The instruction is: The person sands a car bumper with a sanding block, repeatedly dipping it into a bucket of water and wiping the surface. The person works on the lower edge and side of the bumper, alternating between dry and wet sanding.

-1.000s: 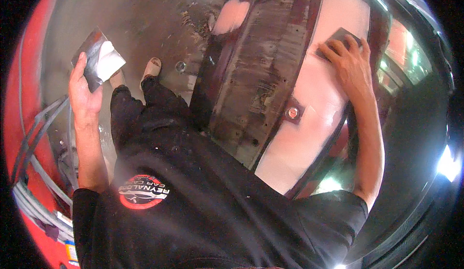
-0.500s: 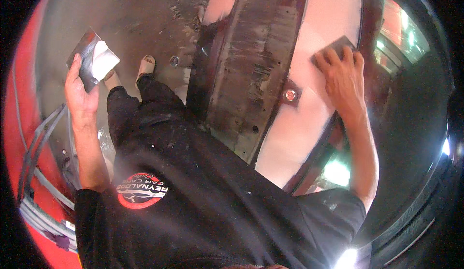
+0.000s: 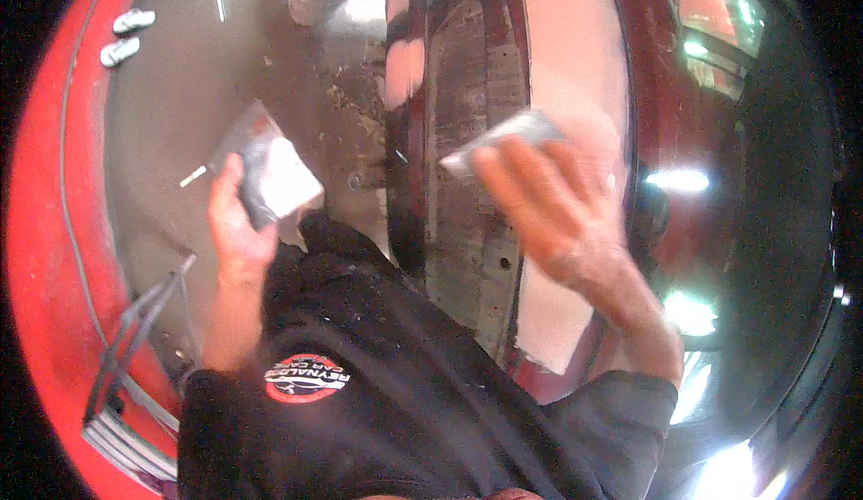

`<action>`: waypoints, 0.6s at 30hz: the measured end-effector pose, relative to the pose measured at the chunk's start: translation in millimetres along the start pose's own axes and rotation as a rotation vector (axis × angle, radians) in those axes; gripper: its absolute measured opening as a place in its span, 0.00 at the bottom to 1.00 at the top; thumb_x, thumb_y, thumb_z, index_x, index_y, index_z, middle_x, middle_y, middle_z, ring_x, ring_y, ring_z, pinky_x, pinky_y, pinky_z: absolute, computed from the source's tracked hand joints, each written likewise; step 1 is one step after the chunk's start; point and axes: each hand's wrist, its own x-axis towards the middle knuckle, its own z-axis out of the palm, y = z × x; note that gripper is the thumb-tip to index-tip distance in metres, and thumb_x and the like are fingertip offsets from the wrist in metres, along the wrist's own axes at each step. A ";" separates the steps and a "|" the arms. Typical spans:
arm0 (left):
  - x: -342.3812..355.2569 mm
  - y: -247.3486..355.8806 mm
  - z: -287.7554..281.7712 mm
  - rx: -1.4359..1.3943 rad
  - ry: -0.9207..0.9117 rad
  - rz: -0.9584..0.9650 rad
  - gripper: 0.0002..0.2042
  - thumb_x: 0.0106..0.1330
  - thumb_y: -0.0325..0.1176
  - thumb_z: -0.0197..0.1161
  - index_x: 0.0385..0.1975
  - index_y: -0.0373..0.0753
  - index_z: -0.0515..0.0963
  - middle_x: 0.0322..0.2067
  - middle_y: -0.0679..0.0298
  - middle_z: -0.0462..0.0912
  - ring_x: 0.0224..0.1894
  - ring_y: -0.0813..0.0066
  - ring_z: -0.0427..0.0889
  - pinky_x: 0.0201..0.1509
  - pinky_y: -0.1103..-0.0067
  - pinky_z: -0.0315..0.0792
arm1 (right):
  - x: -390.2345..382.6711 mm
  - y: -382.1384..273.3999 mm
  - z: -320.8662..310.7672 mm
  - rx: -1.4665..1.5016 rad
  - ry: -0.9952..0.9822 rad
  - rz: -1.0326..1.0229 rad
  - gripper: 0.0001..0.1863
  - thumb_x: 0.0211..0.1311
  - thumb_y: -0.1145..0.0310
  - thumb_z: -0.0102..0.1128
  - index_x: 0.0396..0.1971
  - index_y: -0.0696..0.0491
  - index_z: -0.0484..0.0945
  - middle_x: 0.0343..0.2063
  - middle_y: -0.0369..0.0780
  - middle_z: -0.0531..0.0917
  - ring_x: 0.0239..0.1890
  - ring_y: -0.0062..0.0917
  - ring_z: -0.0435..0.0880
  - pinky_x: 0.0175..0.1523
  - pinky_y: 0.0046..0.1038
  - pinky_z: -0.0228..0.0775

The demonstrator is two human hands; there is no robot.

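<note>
My left hand (image 3: 243, 239) grips a flat, dark metal putty board (image 3: 252, 145) by its lower edge, thumb on top. White filler paste (image 3: 289, 185) lies on the board's right side. My right hand (image 3: 566, 212), blurred by motion, holds a thin flat spreader (image 3: 517, 129) with fingers laid along it. It is in front of the vehicle body, apart from the board. Behind it runs a long pinkish-white coated strip (image 3: 571, 41) on the dark red bodywork. Left of the strip is a scuffed bare-metal panel (image 3: 463, 194).
A bucket (image 3: 310, 10) stands on the wet-looking floor at the far side. Pale slippers (image 3: 135, 22) lie by a red surface (image 3: 45, 212) on the left. A grey metal frame (image 3: 139, 320) leans near my left arm. Glossy dark bodywork (image 3: 764, 212) fills the right.
My right hand has left the coated strip and moved left with the spreader. The left hand with the board appears further right. The view has shifted, bringing the bucket and slippers into sight.
</note>
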 end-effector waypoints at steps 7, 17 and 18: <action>-33.8 13.1 37.7 0.122 -0.189 -0.171 0.16 0.76 0.41 0.54 0.50 0.34 0.78 0.44 0.56 0.86 0.43 0.65 0.85 0.51 0.68 0.79 | 60.5 -110.3 64.3 0.624 0.383 -0.104 0.26 0.61 0.62 0.53 0.61 0.48 0.74 0.56 0.45 0.74 0.59 0.43 0.72 0.66 0.57 0.63; -1.8 47.5 31.3 0.913 -0.445 0.234 0.22 0.82 0.45 0.42 0.52 0.31 0.76 0.47 0.61 0.81 0.48 0.73 0.79 0.56 0.74 0.73 | 108.5 -122.6 78.5 0.607 0.449 0.359 0.24 0.53 0.73 0.58 0.54 0.48 0.81 0.51 0.38 0.81 0.54 0.37 0.77 0.58 0.39 0.69; 7.0 44.2 34.2 0.927 -0.435 0.269 0.19 0.81 0.42 0.44 0.51 0.31 0.75 0.46 0.61 0.81 0.47 0.74 0.80 0.55 0.74 0.74 | 114.4 -128.7 89.7 0.668 0.501 0.368 0.25 0.52 0.73 0.60 0.53 0.48 0.81 0.50 0.36 0.81 0.52 0.34 0.77 0.55 0.38 0.68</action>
